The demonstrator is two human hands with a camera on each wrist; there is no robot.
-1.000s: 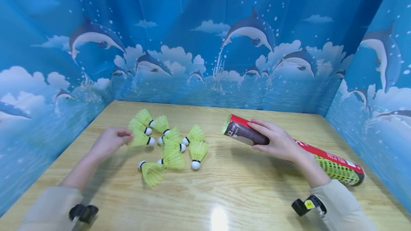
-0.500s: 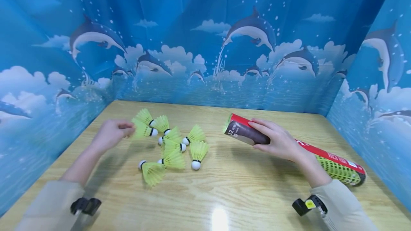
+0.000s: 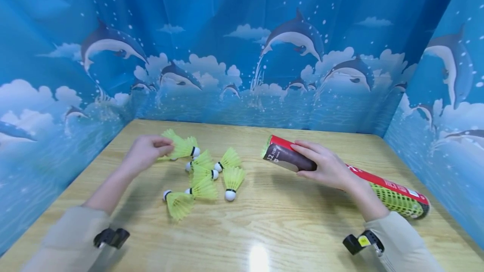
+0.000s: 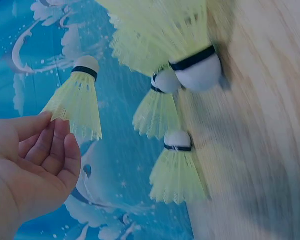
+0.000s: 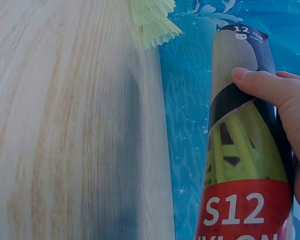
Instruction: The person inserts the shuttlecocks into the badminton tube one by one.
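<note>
My left hand (image 3: 149, 152) pinches the skirt edge of a yellow shuttlecock (image 3: 184, 149) between thumb and fingertips. In the left wrist view that shuttlecock (image 4: 77, 102) hangs off the table with its white cork pointing away from the hand (image 4: 35, 165). My right hand (image 3: 329, 165) grips a long red, black and green shuttlecock tube (image 3: 289, 153) about its upper part. The tube tilts, its left end raised above the table and its far right end low; green shows at the raised end. In the right wrist view the thumb lies across the tube's printed wall (image 5: 234, 205).
Several yellow shuttlecocks lie loosely on the wooden table (image 3: 287, 230), among them one cork-forward shuttlecock (image 3: 232, 179) and a front-left shuttlecock (image 3: 179, 205). Some at the back left are partly covered by the held one. A blue dolphin-print curtain (image 3: 234, 53) walls the back and sides.
My left hand has moved right and slightly up from the pile's left side, bringing the pinched shuttlecock along over the others. The right hand and the tube have stayed almost still.
</note>
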